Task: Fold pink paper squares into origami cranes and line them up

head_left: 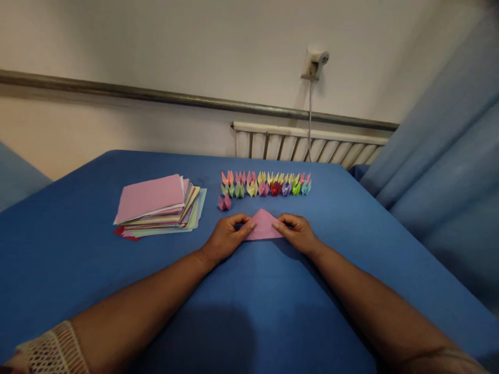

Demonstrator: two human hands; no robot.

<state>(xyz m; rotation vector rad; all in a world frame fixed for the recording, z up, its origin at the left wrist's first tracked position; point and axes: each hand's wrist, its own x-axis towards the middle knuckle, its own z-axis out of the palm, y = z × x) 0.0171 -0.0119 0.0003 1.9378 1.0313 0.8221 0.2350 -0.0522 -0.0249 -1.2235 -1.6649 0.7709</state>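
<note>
A pink sheet of paper folded into a triangle (264, 224) lies flat on the blue table (273, 301), its tip pointing away from me. My left hand (226, 238) pinches its left corner with fingers curled. My right hand (297, 232) presses and pinches its right corner. Just behind my left hand stands a single small pink folded figure (224, 202).
A fanned stack of coloured paper sheets (158, 208), pink on top, lies to the left. Two rows of small folded paper figures (265, 184) in several colours stand behind the triangle. A radiator (307, 145) and a rail run along the wall; blue cloth hangs at right.
</note>
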